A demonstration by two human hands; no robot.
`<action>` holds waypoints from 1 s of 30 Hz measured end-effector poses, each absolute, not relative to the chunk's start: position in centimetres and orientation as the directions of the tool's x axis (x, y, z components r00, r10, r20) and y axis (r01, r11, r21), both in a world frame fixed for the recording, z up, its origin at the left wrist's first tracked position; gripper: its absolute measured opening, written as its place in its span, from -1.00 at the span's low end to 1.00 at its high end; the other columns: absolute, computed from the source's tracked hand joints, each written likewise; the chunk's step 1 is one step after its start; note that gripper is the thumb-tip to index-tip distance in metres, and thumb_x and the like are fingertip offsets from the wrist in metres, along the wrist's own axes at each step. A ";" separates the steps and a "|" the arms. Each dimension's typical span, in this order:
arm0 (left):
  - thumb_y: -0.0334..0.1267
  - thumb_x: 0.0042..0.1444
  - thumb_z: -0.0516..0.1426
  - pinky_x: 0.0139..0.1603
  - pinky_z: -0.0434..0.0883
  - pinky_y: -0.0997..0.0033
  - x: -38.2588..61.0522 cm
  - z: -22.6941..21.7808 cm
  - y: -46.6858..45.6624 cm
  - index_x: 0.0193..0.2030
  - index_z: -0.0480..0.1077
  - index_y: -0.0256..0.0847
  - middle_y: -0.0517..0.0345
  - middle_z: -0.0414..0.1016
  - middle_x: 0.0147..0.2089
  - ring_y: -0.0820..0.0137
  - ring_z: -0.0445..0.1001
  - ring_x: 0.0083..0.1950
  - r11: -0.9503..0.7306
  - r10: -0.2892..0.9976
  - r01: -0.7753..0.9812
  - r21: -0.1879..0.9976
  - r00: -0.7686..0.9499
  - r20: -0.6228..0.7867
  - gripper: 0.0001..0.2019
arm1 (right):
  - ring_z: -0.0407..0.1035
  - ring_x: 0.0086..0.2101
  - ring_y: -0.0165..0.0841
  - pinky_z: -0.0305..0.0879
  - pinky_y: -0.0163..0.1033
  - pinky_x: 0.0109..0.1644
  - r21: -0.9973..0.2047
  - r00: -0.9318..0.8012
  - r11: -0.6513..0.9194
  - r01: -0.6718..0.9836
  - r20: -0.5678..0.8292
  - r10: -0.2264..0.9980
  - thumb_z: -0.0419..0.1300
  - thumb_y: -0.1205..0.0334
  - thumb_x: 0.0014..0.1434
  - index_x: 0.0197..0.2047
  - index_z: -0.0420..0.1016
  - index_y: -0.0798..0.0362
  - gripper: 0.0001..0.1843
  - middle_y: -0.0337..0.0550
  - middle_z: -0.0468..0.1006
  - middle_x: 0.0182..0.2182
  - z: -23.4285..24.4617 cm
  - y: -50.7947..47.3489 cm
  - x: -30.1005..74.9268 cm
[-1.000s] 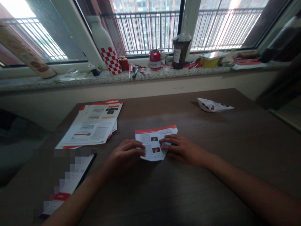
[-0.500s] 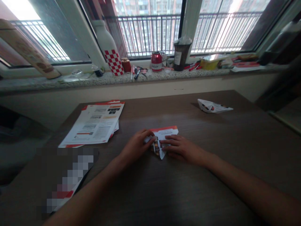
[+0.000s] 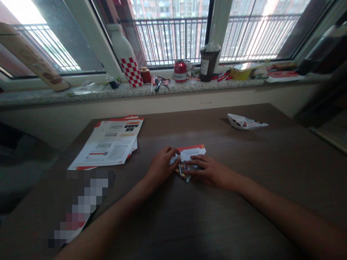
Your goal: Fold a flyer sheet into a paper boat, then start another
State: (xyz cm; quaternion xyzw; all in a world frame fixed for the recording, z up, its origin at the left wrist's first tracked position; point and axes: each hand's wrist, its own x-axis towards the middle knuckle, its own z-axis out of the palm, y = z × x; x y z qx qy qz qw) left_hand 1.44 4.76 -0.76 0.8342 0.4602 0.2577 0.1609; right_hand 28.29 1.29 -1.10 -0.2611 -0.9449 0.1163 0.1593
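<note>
A partly folded sheet of printed paper [image 3: 193, 152] lies on the table in front of me, with a red-orange strip along its far edge and a point toward me. My left hand [image 3: 162, 164] is at its left side, fingers bent, with a bit of the paper between thumb and forefinger. From the right, my right hand [image 3: 210, 171] rests on the paper with its fingers stretched out and slightly spread. The fingers hide parts of both side edges. Farther off to the right sits a folded paper boat [image 3: 246, 122].
A stack of printed sheets [image 3: 108, 142] lies at the table's left. Nearer me is a blurred-out flat item [image 3: 86, 202], partly behind my left forearm. On the windowsill [image 3: 108, 94] stand a white bottle [image 3: 131, 70], a red can [image 3: 180, 71] and a dark drink cup [image 3: 208, 63].
My left hand's fingers have lifted and bent at the paper's left side, and more of the printed near part shows. The right hand has hardly moved.
</note>
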 end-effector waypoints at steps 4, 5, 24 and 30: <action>-0.26 0.40 0.19 0.08 0.48 0.10 1.3 -0.4 4.4 -0.01 0.53 -0.09 0.05 0.52 0.00 0.18 0.51 0.03 -0.624 0.779 0.713 0.321 0.533 0.331 -0.89 | 0.15 0.39 -0.05 0.23 0.26 0.39 -0.299 -0.813 0.835 0.461 0.236 0.533 0.19 0.30 0.43 0.44 0.34 -0.26 -0.43 -0.12 0.38 0.39 -1.1 1.3 28.2; -0.27 0.41 0.18 0.09 0.49 0.10 1.3 -0.1 4.1 -0.02 0.54 -0.10 0.04 0.54 0.03 0.18 0.51 0.03 -0.659 0.749 0.704 0.265 0.578 0.325 -0.89 | 0.15 0.39 -0.05 0.23 0.25 0.39 -0.296 -0.814 0.836 0.463 0.233 0.533 0.18 0.29 0.44 0.44 0.33 -0.26 -0.44 -0.13 0.38 0.40 -1.1 1.3 28.2; -0.04 0.44 0.16 0.42 0.30 -0.24 -1.3 0.7 0.1 0.55 0.14 0.04 0.01 0.24 0.53 -0.03 0.22 0.52 -0.780 0.616 0.584 0.225 0.779 0.116 -0.39 | 0.28 0.35 -0.09 0.28 0.18 0.39 -0.436 -0.722 0.738 0.515 0.243 0.647 0.19 0.14 0.46 0.47 0.25 -0.06 -0.42 0.06 0.39 0.38 -1.1 1.1 28.2; 0.05 0.43 0.14 0.44 0.26 -0.24 -1.3 0.7 0.0 0.51 0.21 0.02 0.01 0.15 0.57 -0.05 0.16 0.55 -0.783 0.611 0.588 0.205 0.788 0.073 -0.42 | 0.26 0.36 -0.04 0.29 0.20 0.37 -0.347 -0.706 0.739 0.578 0.241 0.666 0.16 0.11 0.46 0.47 0.28 -0.07 -0.44 0.06 0.25 0.46 -1.3 1.1 28.0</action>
